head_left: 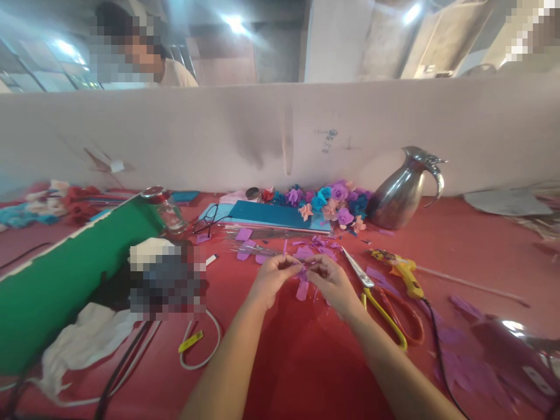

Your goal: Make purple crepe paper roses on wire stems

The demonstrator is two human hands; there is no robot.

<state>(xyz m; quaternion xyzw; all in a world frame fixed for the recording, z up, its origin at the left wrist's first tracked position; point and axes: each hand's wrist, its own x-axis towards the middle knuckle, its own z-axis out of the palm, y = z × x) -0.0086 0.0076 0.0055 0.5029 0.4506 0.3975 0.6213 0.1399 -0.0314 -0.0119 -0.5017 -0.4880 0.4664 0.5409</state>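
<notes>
My left hand [276, 279] and my right hand [332, 284] meet over the red table, fingertips nearly touching. Both are closed in a pinch on a small purple paper petal [302, 290], partly hidden by the fingers. Cut purple paper pieces [245, 234] and thin wires [262, 251] lie just beyond my hands. To the right of my right hand rest scissors [371, 297] with yellow and red handles, blades pointing away from me. A yellow hot glue gun [405, 273] lies further right, its black cord running toward me.
Paper flowers [336, 204] are heaped beside a metal jug [402, 189]. Blue sheets [275, 214] lie at the back near a glass jar [168, 213]. A green panel [87, 274] stands left, with a white cable [219, 332] nearby. Beyond the white partition [196, 134] is a person [177, 73].
</notes>
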